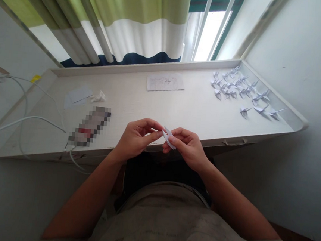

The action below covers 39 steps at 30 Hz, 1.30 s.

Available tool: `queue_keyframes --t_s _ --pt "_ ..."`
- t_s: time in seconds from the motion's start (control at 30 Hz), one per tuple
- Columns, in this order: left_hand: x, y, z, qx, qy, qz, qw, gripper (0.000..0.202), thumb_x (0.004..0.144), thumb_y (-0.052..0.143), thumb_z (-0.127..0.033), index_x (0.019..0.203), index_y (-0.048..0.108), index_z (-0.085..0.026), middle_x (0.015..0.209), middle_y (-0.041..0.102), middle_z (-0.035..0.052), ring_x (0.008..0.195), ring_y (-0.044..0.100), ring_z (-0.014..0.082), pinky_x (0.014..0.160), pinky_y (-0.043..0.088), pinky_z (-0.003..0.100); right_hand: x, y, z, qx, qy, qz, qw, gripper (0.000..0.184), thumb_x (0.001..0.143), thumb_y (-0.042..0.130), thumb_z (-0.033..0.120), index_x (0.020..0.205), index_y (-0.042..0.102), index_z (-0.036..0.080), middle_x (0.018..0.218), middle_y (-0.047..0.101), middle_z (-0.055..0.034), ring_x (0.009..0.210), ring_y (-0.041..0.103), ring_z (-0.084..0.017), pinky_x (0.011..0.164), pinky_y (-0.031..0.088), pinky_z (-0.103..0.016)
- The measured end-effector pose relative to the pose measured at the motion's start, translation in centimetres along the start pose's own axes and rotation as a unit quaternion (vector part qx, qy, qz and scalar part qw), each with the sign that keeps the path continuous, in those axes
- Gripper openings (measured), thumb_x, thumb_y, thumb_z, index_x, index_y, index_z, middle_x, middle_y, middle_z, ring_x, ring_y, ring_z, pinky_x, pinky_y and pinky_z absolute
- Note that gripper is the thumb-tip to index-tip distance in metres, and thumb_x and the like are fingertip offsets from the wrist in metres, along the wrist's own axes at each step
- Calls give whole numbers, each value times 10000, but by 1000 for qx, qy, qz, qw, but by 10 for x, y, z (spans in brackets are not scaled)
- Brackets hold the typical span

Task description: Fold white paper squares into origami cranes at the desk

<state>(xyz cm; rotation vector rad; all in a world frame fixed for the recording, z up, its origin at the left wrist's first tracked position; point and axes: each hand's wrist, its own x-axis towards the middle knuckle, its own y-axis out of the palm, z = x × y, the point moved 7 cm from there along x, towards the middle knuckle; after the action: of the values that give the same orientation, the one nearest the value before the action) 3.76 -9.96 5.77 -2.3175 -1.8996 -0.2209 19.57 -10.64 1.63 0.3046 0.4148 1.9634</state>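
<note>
A small folded white paper crane (168,137) is held between my two hands just over the desk's front edge. My left hand (139,137) pinches one pointed tip of it between thumb and index finger. The body of the crane is gripped by my right hand (188,145), with the thumb on top and the fingers curled beneath. Several finished white paper cranes (236,86) stand in a cluster at the desk's far right corner. Nearer the front, a single crane (244,112) sits a little apart from that cluster.
The white desk (133,107) has a raised rim at the back and right. A printed sheet (166,82) lies near the back. To the left are white paper sheets (78,94), a crumpled white bit (98,97), and a blurred-out device (89,126) with a white cable (34,117).
</note>
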Motion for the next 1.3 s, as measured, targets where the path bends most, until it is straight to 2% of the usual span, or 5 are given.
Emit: queue_keyframes --t_s 0.27,0.43,0.57,1.03,1.3 --pt "-3 -2 -7 95 39 -17 995 78 868 825 -247 891 775 -192 921 827 66 893 779 217 838 617 342 -1 1 0 -16 0 -7 1000 339 846 897 466 937 730 184 784 814 -16 644 771 -154 681 672 -304" --pt "-12 -1 -11 177 91 -83 976 20 888 789 -234 894 782 -215 867 803 25 813 741 182 815 598 322 -1 3 1 -21 -29 -21 999 333 868 877 476 946 721 192 793 814 -12 632 764 -146 659 650 -288" --pt "-18 0 -5 153 94 -121 976 49 886 827 -258 917 813 -223 888 815 25 834 748 188 830 593 329 -1 3 1 -40 -46 -39 997 359 874 862 511 952 704 199 812 816 -22 636 760 -157 677 658 -317" --pt "-19 3 -15 81 75 -112 987 83 893 831 -303 912 810 -225 1055 813 74 1019 753 233 941 606 377 -6 5 5 -85 -89 -66 990 340 907 825 524 987 703 217 865 819 -33 701 785 -173 703 673 -329" --pt "-15 0 -12 75 69 -109 989 126 855 880 -301 951 837 -232 1023 790 57 966 736 195 848 610 312 -8 4 7 -95 -110 -72 987 270 932 816 457 984 706 216 861 809 -18 706 784 -160 678 650 -297"
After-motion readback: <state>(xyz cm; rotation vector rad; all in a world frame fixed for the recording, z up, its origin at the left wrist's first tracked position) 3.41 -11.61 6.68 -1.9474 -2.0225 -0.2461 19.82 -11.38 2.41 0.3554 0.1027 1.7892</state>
